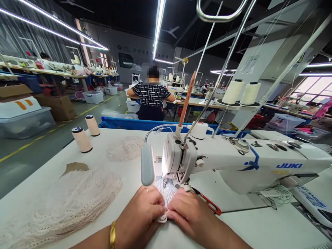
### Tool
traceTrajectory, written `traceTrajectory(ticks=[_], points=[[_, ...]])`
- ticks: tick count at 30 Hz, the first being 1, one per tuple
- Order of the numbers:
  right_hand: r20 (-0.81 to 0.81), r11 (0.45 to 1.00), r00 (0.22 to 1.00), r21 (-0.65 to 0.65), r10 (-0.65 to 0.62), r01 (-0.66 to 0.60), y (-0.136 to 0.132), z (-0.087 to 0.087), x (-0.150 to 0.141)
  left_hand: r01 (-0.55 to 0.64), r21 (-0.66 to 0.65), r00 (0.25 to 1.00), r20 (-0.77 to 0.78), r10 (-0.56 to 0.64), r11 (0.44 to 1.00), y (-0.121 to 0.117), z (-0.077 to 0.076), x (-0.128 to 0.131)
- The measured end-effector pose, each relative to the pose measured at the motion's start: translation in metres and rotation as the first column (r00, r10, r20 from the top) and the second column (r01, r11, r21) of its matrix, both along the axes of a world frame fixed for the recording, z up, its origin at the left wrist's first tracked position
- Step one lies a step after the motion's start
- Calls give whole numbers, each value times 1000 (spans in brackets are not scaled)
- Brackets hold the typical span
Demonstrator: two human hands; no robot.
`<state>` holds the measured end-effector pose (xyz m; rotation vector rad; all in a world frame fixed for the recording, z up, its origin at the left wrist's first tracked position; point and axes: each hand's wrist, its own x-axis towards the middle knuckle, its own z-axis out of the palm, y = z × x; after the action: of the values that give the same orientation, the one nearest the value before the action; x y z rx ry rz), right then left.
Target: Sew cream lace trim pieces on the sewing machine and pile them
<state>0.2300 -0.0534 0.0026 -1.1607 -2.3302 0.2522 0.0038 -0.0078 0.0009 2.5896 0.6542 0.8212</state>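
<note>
My left hand (149, 207) and my right hand (188, 211) both pinch a piece of white lace fabric (167, 193), one hand on each side of it. The lace runs up under the needle area of a white sewing machine (178, 155); the needle itself is too small to make out. A lit grey lamp (147, 166) hangs just above my left hand. Close beside my right hand lie red-handled thread snips (211, 204), partly hidden behind it. To the left a large stack of white eyelet lace pieces (77, 197) covers the table, with a smaller lace pile (126, 148) farther back.
Two cream thread cones (82, 140) stand at the table's left edge. A pencil (187, 98) stands upright on the machine head. Coiled cable (277, 195) lies under the machine's arm. A person (152, 95) sits ahead at another machine. Plastic bins (26, 117) stand on the floor left.
</note>
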Motion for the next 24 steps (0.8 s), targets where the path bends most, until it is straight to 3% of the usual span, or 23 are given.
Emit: traceTrajectory(ticks=[5,14,19,24], points=[[109,1000,994,14,9,-10,-1,0,3,28,128,999,-23,-26,991,-6,-1,0],[84,994,995,100,-48,39,4,-11,4,-27,233,998,62,13,972,6,-11,5],[77,988,993,128,-95,85,12,-14,5,-79,193,997,29,74,978,15,-17,9],[32,990,992,73,-119,117,13,-13,6,-84,42,996,-9,84,996,22,-20,7]])
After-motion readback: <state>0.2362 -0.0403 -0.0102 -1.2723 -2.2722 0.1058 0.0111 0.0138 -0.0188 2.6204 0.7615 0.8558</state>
